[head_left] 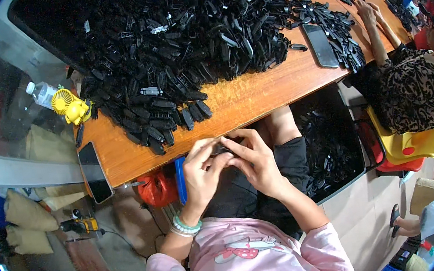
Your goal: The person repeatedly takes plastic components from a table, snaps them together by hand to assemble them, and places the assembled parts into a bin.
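Observation:
Both my hands meet at the table's front edge, above my lap. A small black plastic part (222, 149) shows between them, mostly covered by fingers. My left hand (200, 168), with a pale bead bracelet on its wrist, is closed with thumb and fingers on that part. From the other side my right hand (255, 162) pinches it too. Just beyond my hands, a large heap of black plastic parts (164, 60) covers much of the wooden table (234, 98). Several loose parts from the heap lie nearest my left hand.
Phones lie at the left corner (95, 172) and right (320, 46). A yellow fan (70, 106) stands near a water bottle (43, 94). A black bin of parts (332, 148) sits right of my legs. A co-worker (414, 87) works at the right. A yellow drill (81, 223) lies below left.

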Motion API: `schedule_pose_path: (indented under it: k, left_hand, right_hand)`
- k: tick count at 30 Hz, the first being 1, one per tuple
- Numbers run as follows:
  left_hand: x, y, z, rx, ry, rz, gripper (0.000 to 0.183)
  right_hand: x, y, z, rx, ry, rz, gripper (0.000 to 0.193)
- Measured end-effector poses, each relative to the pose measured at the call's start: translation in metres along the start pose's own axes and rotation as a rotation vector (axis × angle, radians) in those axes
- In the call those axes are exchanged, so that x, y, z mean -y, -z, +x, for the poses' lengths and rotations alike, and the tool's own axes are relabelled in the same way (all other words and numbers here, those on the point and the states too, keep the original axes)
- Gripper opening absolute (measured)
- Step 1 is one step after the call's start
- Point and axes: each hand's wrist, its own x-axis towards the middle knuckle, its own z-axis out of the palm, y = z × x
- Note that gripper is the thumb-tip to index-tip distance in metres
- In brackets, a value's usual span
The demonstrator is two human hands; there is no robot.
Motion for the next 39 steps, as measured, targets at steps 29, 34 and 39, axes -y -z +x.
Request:
schedule_pose_path:
  k: [29,34,39]
  left_hand:
    - [0.065,-0.068,0.093,0.659,-0.774,0.802,0.043]
    - [0.072,-0.07,0.094,0.774,-0.636,0.639,0.041]
    - [0.06,-0.068,0.101,0.853,-0.609,0.645,0.042]
  right_hand:
    - [-0.15,0.097,0.244,-0.251,0.165,-0.32,0.037]
    - [-0.141,0.059,0.307,-0.211,-0.017,-0.647,0.053]
    - [-0.136,0.04,0.294,-0.175,0.048,-0.71,0.049]
